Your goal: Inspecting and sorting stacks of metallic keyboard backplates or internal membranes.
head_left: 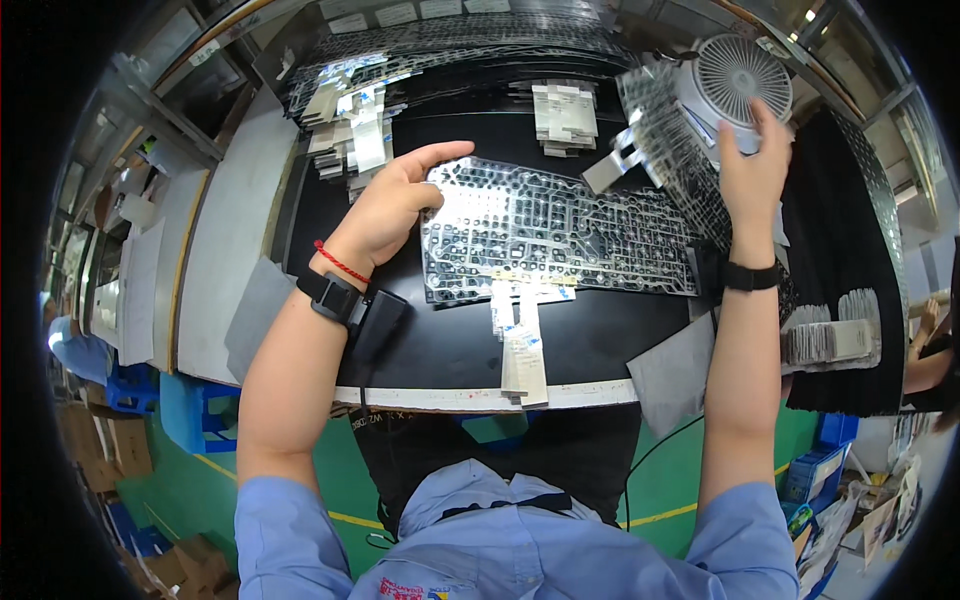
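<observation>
A clear keyboard membrane sheet (560,230) with dark printed traces and dots lies across the black table in front of me. My left hand (395,205) grips its upper left corner, the index finger stretched along the top edge. Pale connector tails (523,345) with bits of blue-marked film hang from the sheet's near edge over the table's rim. At the right, my right hand (755,170) is raised beside a round white fan (742,80), thumb and fingers apart with nothing visible between them. Below the fan, a stack of similar sheets (680,150) leans at a slant.
Piles of pale tails (355,125) lie at the back left, and another bundle (565,118) at the back middle. More sheets (470,60) are stacked along the far side. A grey cloth (675,375) drapes over the front edge. Further bundled strips (835,340) sit at the right.
</observation>
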### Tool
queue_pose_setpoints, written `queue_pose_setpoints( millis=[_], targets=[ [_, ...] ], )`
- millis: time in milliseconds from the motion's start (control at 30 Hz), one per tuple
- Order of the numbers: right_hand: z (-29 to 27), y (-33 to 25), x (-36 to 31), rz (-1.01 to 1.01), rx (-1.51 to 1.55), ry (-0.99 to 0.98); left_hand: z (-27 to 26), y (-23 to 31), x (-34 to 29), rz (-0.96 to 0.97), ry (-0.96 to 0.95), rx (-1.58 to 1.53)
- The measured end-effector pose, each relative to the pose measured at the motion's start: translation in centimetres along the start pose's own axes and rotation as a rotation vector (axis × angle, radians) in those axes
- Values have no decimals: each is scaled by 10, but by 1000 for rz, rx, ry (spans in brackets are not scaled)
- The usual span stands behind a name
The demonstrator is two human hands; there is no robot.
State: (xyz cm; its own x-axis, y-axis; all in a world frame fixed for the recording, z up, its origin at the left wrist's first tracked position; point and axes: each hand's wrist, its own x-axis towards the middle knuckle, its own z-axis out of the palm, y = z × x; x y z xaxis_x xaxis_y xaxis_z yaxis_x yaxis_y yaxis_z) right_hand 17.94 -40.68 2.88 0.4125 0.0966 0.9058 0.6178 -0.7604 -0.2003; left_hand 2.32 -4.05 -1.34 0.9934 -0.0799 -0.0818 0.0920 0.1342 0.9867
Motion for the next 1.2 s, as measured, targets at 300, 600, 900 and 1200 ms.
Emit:
queue_pose_setpoints(
  millis=[300, 600, 900, 1200],
  targets=[
    [12, -54, -34, -116, 496, -1043, 4, 8, -5, 104, -62, -168],
    [12, -51, -30, 133, 664, -1162, 0, -3, 6, 65, 179, -157],
    [14, -44, -35, 182, 575, -1232, -12, 3, 0, 17, -105, -136],
    [17, -38, -36, 154, 529, -1145, -8, -10, 9, 49, 50, -90]
  ],
)
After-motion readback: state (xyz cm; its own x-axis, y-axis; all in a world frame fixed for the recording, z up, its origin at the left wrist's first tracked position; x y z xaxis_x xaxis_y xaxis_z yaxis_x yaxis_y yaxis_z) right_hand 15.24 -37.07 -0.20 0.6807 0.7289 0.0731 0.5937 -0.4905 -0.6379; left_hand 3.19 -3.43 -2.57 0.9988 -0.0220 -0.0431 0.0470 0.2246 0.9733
